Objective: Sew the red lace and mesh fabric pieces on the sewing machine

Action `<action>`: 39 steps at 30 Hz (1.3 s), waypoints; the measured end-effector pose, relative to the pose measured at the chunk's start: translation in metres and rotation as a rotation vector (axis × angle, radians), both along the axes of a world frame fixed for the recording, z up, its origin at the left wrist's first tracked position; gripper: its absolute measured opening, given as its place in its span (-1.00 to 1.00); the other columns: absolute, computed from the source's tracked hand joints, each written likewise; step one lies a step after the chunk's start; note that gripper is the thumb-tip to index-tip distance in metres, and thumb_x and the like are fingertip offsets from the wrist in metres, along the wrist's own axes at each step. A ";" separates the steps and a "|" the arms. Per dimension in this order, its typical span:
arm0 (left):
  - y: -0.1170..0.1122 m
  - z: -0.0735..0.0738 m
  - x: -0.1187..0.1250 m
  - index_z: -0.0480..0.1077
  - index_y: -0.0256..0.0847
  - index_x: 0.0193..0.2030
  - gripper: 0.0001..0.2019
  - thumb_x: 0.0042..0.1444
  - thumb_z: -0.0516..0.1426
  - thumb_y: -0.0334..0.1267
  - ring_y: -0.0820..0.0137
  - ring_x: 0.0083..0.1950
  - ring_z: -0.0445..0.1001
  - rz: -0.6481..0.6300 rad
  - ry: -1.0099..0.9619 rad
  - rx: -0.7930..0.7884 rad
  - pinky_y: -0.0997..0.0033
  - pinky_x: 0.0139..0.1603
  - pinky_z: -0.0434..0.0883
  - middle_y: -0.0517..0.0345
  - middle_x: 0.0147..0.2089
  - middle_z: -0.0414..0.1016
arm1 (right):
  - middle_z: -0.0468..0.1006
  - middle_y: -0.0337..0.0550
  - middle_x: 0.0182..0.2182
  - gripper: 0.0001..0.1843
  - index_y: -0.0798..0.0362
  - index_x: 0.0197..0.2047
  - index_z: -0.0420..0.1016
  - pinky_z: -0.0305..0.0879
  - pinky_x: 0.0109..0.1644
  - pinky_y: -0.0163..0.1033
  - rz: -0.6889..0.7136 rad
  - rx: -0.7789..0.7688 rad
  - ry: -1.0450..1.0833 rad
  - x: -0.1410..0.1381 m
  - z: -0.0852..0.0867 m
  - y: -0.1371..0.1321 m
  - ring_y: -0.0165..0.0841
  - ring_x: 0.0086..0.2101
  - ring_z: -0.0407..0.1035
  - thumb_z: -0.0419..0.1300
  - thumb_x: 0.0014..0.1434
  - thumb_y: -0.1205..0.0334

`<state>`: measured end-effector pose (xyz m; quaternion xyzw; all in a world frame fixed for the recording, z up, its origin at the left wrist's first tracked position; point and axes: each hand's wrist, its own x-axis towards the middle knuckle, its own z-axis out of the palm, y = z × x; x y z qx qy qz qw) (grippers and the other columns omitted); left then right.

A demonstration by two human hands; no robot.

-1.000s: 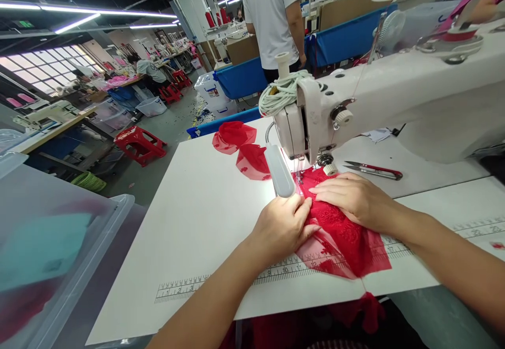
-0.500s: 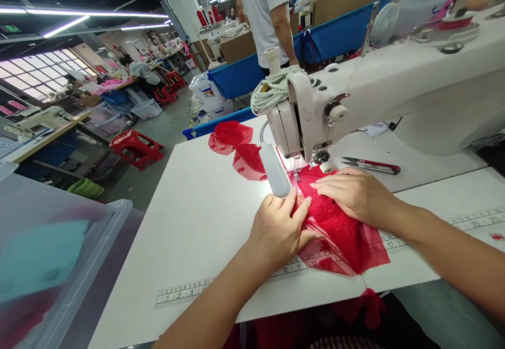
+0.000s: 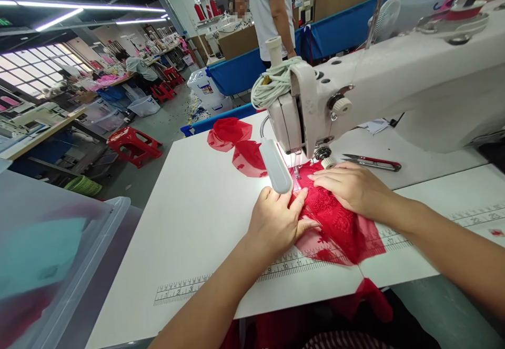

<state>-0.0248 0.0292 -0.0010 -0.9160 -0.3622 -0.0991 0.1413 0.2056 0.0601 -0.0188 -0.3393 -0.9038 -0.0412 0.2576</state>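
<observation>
A sheer red lace fabric (image 3: pixel 335 222) with embroidered flowers lies under the presser foot (image 3: pixel 297 172) of a white sewing machine (image 3: pixel 379 75). My left hand (image 3: pixel 274 220) rests on the fabric's left edge, fingers and thumb spread apart, just below the grey lamp head (image 3: pixel 276 167). On the right side of the cloth, my right hand (image 3: pixel 353 187) lies flat with its fingers stretched toward the needle. A thread runs from the fabric's near corner to another red piece (image 3: pixel 371 299) hanging at the table edge.
Thread snips (image 3: pixel 373 162) lie right of the machine head. Two red mesh pieces (image 3: pixel 248 158) sit behind the lamp. A printed ruler (image 3: pixel 185 288) runs along the white table (image 3: pixel 189 207). At left stands a clear plastic bin (image 3: pixel 114 222); a person (image 3: pixel 272 12) stands beyond the machine.
The fabric's near end has shifted slightly up toward the needle and bunches more under my right hand. Both hands stay at nearly the same places on it. The view has tilted slightly.
</observation>
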 end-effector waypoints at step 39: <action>-0.047 0.015 0.008 0.27 -0.23 -0.29 -0.74 0.27 -0.16 -0.55 0.41 -0.36 0.33 -0.157 -0.010 -0.164 0.43 -0.31 0.32 0.16 -0.35 0.35 | 0.15 0.01 0.33 -0.39 -0.04 0.23 0.29 0.38 -0.16 -0.04 0.003 -0.511 -0.382 0.025 0.051 -0.057 -0.02 0.07 0.34 0.15 0.10 0.06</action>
